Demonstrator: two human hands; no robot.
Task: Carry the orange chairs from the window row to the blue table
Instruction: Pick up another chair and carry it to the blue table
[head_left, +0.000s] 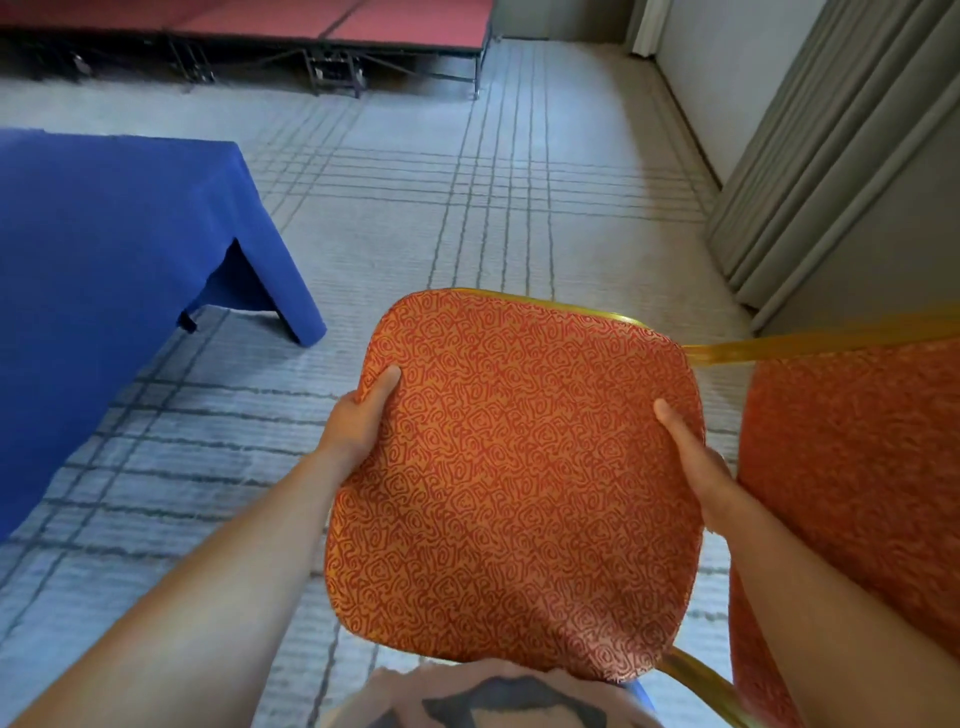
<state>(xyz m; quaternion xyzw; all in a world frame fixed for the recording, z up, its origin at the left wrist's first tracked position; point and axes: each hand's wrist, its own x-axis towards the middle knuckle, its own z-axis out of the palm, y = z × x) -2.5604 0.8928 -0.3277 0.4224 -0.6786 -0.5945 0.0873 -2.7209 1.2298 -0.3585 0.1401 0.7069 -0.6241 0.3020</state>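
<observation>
An orange patterned chair with a gold metal frame fills the middle of the view, its padded seat facing me. My left hand grips the seat's left edge, thumb on top. My right hand grips the right edge the same way. The chair's legs are hidden behind the cushion. A second orange chair stands at the right, touching or just beside the held one. The blue table, draped in a blue cloth, stands at the left, about a metre from the held chair.
Grey carpet with dark grid lines stretches ahead between the table and the wall. Grey curtains hang along the right. A low red stage platform on black legs runs across the far end.
</observation>
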